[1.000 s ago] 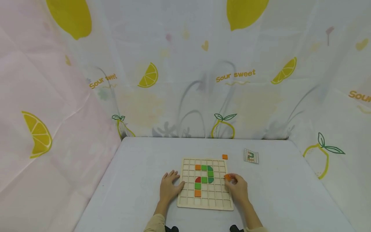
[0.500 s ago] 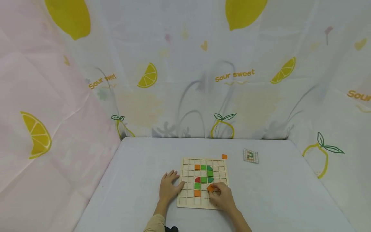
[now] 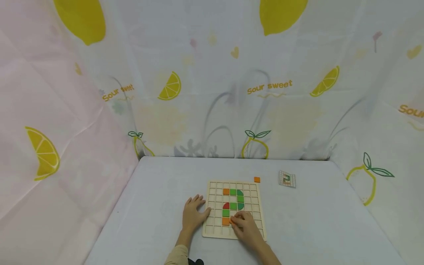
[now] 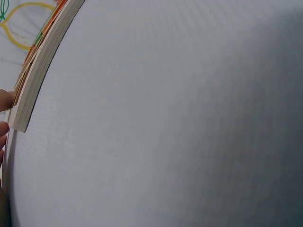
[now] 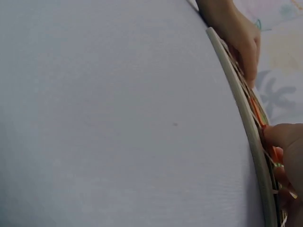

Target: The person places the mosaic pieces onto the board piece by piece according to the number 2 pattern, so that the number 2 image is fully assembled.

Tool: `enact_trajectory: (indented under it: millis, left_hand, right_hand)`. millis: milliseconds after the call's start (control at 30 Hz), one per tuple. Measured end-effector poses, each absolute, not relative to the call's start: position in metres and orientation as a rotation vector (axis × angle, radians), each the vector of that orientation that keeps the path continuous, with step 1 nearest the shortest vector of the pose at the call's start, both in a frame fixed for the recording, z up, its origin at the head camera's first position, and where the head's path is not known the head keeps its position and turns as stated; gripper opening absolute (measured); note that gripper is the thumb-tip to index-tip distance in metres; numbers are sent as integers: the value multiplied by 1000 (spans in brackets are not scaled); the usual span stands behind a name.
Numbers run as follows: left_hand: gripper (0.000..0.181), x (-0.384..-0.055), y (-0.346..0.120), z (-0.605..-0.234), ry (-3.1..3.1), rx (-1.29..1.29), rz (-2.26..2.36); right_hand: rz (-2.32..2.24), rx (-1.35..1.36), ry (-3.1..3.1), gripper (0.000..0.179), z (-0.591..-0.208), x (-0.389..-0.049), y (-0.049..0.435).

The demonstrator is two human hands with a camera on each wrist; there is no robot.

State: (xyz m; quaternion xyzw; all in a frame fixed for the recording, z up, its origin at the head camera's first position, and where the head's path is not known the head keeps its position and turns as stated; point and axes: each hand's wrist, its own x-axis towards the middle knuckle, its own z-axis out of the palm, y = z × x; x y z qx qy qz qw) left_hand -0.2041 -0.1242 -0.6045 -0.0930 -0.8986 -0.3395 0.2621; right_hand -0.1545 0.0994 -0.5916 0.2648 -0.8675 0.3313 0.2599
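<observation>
A square wooden grid board (image 3: 212,230) lies on the table with green, orange, red and dark green tiles set in its cells in a hooked line. My left hand (image 3: 193,215) rests at the board's left edge, fingers extended and thumb over the rim. With thumb and fingertips, my right hand (image 3: 246,229) pinches an orange square tile (image 3: 231,221), mostly hidden by the fingers, just right of the orange tile (image 3: 225,221) at the line's lower end. In the right wrist view, the right thumb (image 5: 280,134) is close over the board's near edge.
Another orange square tile (image 3: 257,179) lies on the table just beyond the board's far right corner. Farther right is a small pattern card (image 3: 286,179) printed with a similar coloured figure. Lemon-printed cloth (image 3: 212,110) walls in the white table (image 3: 159,184) at the back and sides.
My right hand has carried the orange tile from the board's right edge leftward to beside the lower orange tile. The left hand has stayed in place.
</observation>
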Motion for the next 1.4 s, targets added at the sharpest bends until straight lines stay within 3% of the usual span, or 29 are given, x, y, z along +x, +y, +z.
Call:
enact_trajectory:
  millis: [867, 1133, 1400]
  left_hand:
    - [33, -203, -123, -604, -2438, -244, -925]
    - [33, -203, -125, -605, -2436, -243, -907]
    - [33, -203, -124, -604, -2420, -263, -914]
  right_hand:
    - [795, 711, -2322, 25, -597, -149, 100]
    - [723, 487, -2431, 20, -600, -140, 79]
    - [753, 452, -2374, 15, -604, -142, 69]
